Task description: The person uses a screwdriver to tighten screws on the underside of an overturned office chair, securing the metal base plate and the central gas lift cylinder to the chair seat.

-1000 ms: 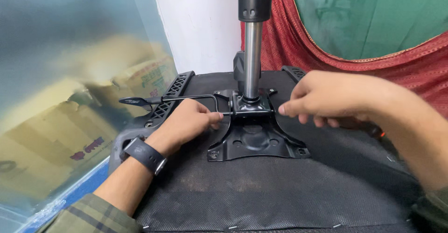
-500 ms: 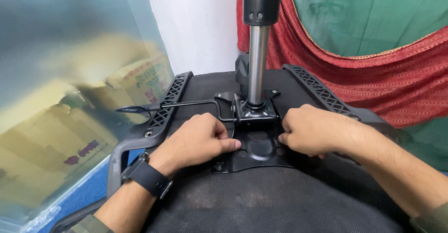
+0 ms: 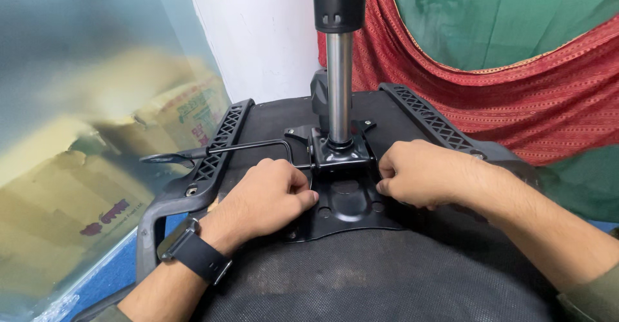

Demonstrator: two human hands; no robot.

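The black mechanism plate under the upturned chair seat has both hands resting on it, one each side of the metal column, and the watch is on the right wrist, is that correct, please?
Not quite: the head view shows the watch on the left wrist. The rest holds: the left hand and right hand rest on the black mechanism plate, either side of the metal column.

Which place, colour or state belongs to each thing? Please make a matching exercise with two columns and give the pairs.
Things:
1. left hand
2. right hand
3. gas cylinder
4. lever

Descriptions:
A. stands upright from the middle of the black plate
B. thin black rod that sticks out to the left over the armrest
C. rests on the plate's left edge, black watch on its wrist
D. rests on the plate's right edge

Pairs: 1-C, 2-D, 3-A, 4-B
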